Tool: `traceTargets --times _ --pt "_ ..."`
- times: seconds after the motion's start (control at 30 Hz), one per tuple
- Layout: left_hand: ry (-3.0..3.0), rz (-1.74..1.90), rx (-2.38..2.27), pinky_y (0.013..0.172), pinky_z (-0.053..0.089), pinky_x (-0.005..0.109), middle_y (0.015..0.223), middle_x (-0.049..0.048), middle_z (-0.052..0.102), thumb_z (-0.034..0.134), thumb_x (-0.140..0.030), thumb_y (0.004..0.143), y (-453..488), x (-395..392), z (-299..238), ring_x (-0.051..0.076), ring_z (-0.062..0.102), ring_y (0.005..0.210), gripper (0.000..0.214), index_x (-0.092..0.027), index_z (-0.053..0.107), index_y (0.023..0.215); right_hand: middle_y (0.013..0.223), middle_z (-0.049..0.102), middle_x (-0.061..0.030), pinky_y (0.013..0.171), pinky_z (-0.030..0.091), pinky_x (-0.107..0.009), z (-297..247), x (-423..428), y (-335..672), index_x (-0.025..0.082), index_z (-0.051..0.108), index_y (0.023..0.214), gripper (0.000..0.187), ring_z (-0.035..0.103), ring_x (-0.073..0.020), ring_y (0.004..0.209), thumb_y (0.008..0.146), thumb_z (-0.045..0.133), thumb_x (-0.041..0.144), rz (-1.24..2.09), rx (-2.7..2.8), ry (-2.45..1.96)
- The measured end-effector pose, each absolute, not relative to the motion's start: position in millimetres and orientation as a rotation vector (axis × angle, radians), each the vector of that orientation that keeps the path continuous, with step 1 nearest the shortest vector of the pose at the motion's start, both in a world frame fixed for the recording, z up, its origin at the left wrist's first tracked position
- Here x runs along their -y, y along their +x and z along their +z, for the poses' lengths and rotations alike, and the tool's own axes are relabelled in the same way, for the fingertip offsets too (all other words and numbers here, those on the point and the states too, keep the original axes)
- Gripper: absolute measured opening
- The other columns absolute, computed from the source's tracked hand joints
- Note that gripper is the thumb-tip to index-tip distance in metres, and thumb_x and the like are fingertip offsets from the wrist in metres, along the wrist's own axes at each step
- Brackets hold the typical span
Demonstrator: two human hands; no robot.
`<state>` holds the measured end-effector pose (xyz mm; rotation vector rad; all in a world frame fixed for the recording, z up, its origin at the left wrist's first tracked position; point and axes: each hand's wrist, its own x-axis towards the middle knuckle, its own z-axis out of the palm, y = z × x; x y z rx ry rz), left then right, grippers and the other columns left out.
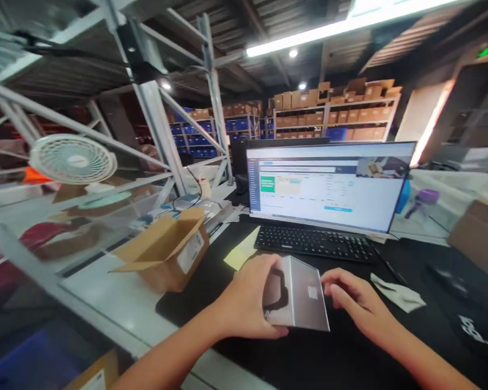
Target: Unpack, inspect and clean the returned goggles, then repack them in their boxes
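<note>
Above the black mat (268, 360), the small box (310, 311) is clamped in the left hand (248, 298); the right hand (360, 306), half-open, is at its right edge, though I cannot tell whether it touches. The step seems to be steadying the box, so the next move calls for a firm left grip. Farther are the keyboard (313, 242) and, far left, the fan (74, 158).

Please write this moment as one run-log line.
left hand: grips grey box | right hand: at box's edge, contact unclear | behind box: keyboard, monitor | at left: open carton
</note>
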<state>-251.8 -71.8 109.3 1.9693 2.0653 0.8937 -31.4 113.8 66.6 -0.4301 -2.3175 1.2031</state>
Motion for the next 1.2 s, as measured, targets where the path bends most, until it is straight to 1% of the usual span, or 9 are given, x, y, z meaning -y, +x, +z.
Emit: traceTargets --times 0.1,0.17,0.27,0.43,0.57,0.7,0.87,1.07,1.2 --pt "2.090 0.594 -2.003 0.108 0.043 0.053 0.134 0.0128 0.056 0.094 -0.038 0.049 -233.8 44.2 106.9 0.035 0.053 0.120 0.104 -0.021 0.043 0.138 0.073 0.064 -0.0025 0.060 0.044 -0.026 73.5 -117.0 -30.6 0.019 0.065 0.084 0.044 0.057 -0.0152 0.066 0.099 0.046 0.056 1.206 2.660 -0.545" --pt "2.120 0.464 -1.947 0.110 0.041 0.055 0.138 0.0145 0.055 0.095 -0.038 0.047 -222.7 29.9 97.2 0.036 0.052 0.121 0.109 -0.019 0.044 0.141 0.063 0.059 0.0002 0.052 0.039 -0.024 64.6 -129.9 -31.8 0.018 0.060 0.076 0.047 0.052 -0.0121 0.054 0.094 0.052 0.060 1.494 2.798 -0.651" --pt "2.112 0.378 -1.949 0.116 0.037 0.056 0.147 0.0184 0.048 0.095 -0.040 0.049 -214.6 16.9 81.0 0.038 0.045 0.133 0.117 -0.016 0.039 0.149 0.059 0.055 0.0035 0.048 0.039 -0.022 40.2 -155.0 -35.7 0.018 0.056 0.072 0.047 0.049 -0.0091 0.048 0.084 0.064 0.063 1.976 2.759 -0.599" --pt "2.033 0.312 -2.028 0.119 0.034 0.057 0.157 0.0164 0.042 0.089 -0.042 0.062 -235.7 18.7 73.5 0.036 0.039 0.144 0.114 -0.022 0.030 0.157 0.059 0.057 0.0043 0.050 0.039 -0.019 12.6 -177.3 -46.4 0.016 0.061 0.070 0.045 0.050 -0.0072 0.051 0.074 0.074 0.059 2.138 2.711 -0.463" --pt "1.922 0.307 -2.128 0.121 0.031 0.058 0.156 0.0139 0.044 0.092 -0.037 0.056 -284.7 39.4 76.9 0.038 0.040 0.144 0.110 -0.028 0.040 0.153 0.061 0.059 0.0035 0.048 0.035 -0.018 8.7 -181.4 -48.5 0.014 0.066 0.071 0.048 0.052 -0.0066 0.051 0.073 0.074 0.061 2.206 2.697 -0.382" --pt "1.777 0.519 -2.060 0.125 0.020 0.058 0.164 0.0144 0.031 0.089 -0.042 0.062 -335.5 63.0 65.3 0.036 0.030 0.151 0.115 -0.028 0.027 0.158 0.065 0.064 0.0010 0.049 0.033 -0.019 4.2 -188.2 -44.3 0.013 0.067 0.075 0.049 0.058 -0.0082 0.053 0.071 0.078 0.061 2.239 2.643 -0.372" --pt "1.561 0.933 -1.660 0.124 0.020 0.057 0.164 0.0226 0.027 0.078 -0.078 0.062 -352.4 71.8 28.5 0.037 0.028 0.152 0.136 -0.022 0.006 0.162 0.073 0.068 -0.0020 0.051 0.036 -0.020 -0.2 -192.7 -42.4 0.014 0.066 0.078 0.057 0.061 -0.0103 0.057 0.069 0.077 0.069 2.337 2.588 -0.329" --pt "1.514 1.027 -1.510 0.122 0.025 0.056 0.157 0.0245 0.035 0.086 -0.066 0.060 -329.4 63.2 3.2 0.038 0.038 0.146 0.134 -0.015 0.010 0.159 0.059 0.058 0.0014 0.047 0.031 -0.020 -5.6 -181.5 -40.0 0.015 0.061 0.070 0.059 0.044 -0.0065 0.046 0.075 0.069 0.074 2.230 2.685 -0.391" --pt "1.509 1.121 -1.563 0.119 0.033 0.051 0.147 0.0192 0.048 0.096 -0.056 0.043 -332.4 60.6 -0.6 0.038 0.046 0.139 0.132 -0.014 0.032 0.151 0.066 0.066 -0.0044 0.049 0.038 -0.022 -26.2 -183.3 -27.7 0.018 0.064 0.070 0.056 0.058 -0.0122 0.053 0.081 0.063 0.073 2.070 2.735 -0.591"
